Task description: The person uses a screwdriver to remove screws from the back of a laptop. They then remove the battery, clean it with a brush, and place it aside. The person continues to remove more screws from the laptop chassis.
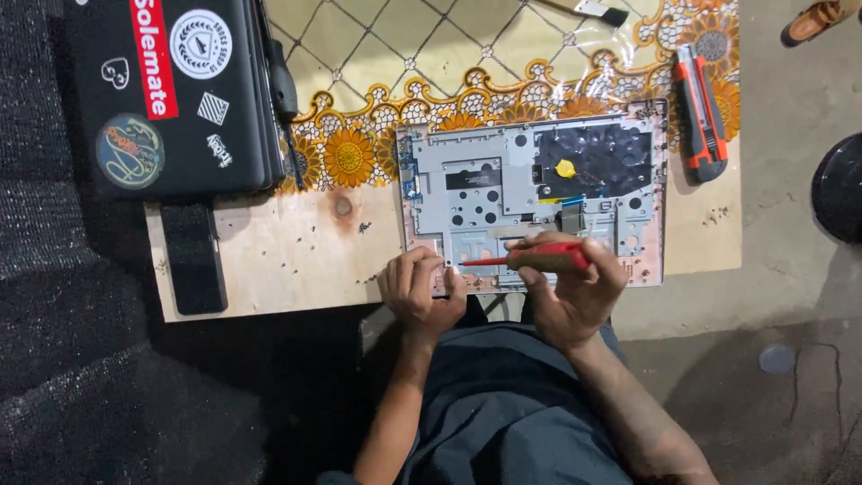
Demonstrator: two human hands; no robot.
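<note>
Right grip (575,287) clasps a red screwdriver (539,259) over the laptop chassis (530,193), while left grip (417,287), curled, presses its near edge.

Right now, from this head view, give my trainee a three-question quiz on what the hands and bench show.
1. True or false: the right hand holds a red-handled screwdriver.
2. Which lies to the right of the opened laptop base? A) orange utility knife B) black laptop with stickers C) dark phone
3. Fill in: the left hand rests on the base's ____ edge, the one closest to the person.

Key: 1 true; 2 A; 3 near
</note>
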